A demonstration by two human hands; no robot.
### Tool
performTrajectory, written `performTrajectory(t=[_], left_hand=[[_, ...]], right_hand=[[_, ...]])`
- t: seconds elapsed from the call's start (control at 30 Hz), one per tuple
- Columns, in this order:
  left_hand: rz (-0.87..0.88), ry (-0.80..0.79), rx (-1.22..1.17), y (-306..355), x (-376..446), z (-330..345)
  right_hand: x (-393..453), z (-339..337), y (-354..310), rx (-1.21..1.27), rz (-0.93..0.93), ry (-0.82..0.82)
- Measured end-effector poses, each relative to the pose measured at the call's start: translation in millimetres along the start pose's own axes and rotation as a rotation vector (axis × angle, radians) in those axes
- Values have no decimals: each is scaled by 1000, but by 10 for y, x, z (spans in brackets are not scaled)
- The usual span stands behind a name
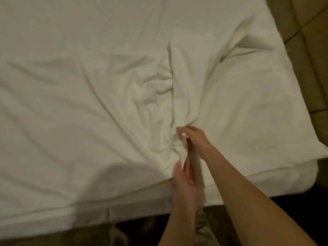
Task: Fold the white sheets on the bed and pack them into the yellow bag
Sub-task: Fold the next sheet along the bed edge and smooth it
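A white sheet (221, 96) lies spread over the right half of the bed, its left edge running up the middle as a raised fold. Under it, wrinkled white bedding (71, 103) covers the rest of the bed. My right hand (195, 139) pinches the sheet's edge near the bed's front, fingers curled on the cloth. Just below it, my left hand (182, 180) grips the same bunched edge at the front border. Both hands are blurred. No yellow bag is in view.
The bed's front edge (88, 215) runs along the bottom, with dark floor (138, 228) below it. Brown tiled floor (310, 32) lies past the bed's right side.
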State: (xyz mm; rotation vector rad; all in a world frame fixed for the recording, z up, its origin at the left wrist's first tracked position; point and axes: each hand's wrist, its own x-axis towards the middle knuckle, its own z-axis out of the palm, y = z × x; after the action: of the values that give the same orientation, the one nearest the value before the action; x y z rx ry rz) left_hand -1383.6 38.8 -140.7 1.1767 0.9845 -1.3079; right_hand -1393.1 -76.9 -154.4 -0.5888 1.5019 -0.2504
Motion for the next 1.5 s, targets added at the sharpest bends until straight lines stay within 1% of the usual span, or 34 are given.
performTrajectory(t=[0.07,0.1,0.13,0.17,0.23,0.27,0.33,0.4,0.47,0.53,0.6,0.63,0.7,0.77,0.8,0.87,0.9,0.93,1.0,1.07,1.1,1.13,1.17,1.2,1.27,1.3,1.33,1.37,1.4,1.43,1.47,1.5], left_hand=[[48,0,-111,-112,74,178],[56,-14,-169,-156,119,265],[52,12,-231,-176,149,345],[66,53,-277,-198,216,408],[130,133,-310,-257,293,455],[151,166,-319,-296,327,407],[186,158,-314,-395,299,255],[199,176,-322,-463,280,58],[194,195,-304,-517,246,-64],[145,192,-248,-599,235,-63],[70,144,-170,-717,244,-3],[49,132,-106,-777,265,68],[51,133,-16,-873,286,208],[47,97,89,-957,330,301],[28,129,121,-1005,303,371],[-87,109,69,-1111,333,438],[-137,76,114,-1181,314,471],[-226,42,177,-1206,289,519],[-386,-101,511,-1159,168,594],[-560,-277,914,-989,72,692],[-605,-378,1078,-874,49,759],[-599,-423,1176,-756,45,894],[-496,-431,1250,-653,65,1053],[-331,-411,1290,-581,102,1232],[107,-299,1282,-458,248,1597],[296,-257,1252,-387,334,1757],[437,-232,1270,-367,413,1929],[533,-230,1305,-316,465,2067],[591,-244,1366,-312,495,2200],[626,-269,1425,-332,516,2335],[638,-297,1463,-365,495,2466],[635,-333,1470,-418,499,2577]], right_hand=[[100,-103,-305,82,-55,-65],[187,-152,-444,81,-85,-77],[265,-197,-554,50,-125,-72],[332,-254,-633,6,-178,-45],[441,-448,-669,-84,-253,65],[471,-598,-596,-139,-258,124],[417,-946,-316,-196,-238,222],[236,-1292,118,-205,-158,318],[3,-1567,591,-145,-53,448],[-198,-1766,889,-47,58,507],[-266,-1862,925,-7,119,481],[-238,-1897,858,-43,93,466],[-147,-1883,562,-156,-12,450],[-34,-1798,157,-202,-164,407],[31,-1742,-38,-217,-236,373],[131,-1595,-382,-244,-320,310],[191,-1546,-512,-229,-343,306],[244,-1533,-596,-161,-354,326],[309,-1619,-629,85,-294,417],[238,-1837,-516,339,-214,562],[172,-1967,-409,449,-175,636],[95,-2098,-292,534,-120,678],[23,-2220,-182,607,-56,680],[-44,-2341,-74,670,5,638],[-90,-2530,56,844,59,440],[-83,-2584,44,934,62,329],[-47,-2673,11,1037,55,251],[5,-2718,-81,1105,43,176],[58,-2775,-198,1144,24,105],[97,-2799,-334,1117,-7,49],[134,-2773,-478,1026,-40,62],[169,-2751,-601,928,-74,114]])
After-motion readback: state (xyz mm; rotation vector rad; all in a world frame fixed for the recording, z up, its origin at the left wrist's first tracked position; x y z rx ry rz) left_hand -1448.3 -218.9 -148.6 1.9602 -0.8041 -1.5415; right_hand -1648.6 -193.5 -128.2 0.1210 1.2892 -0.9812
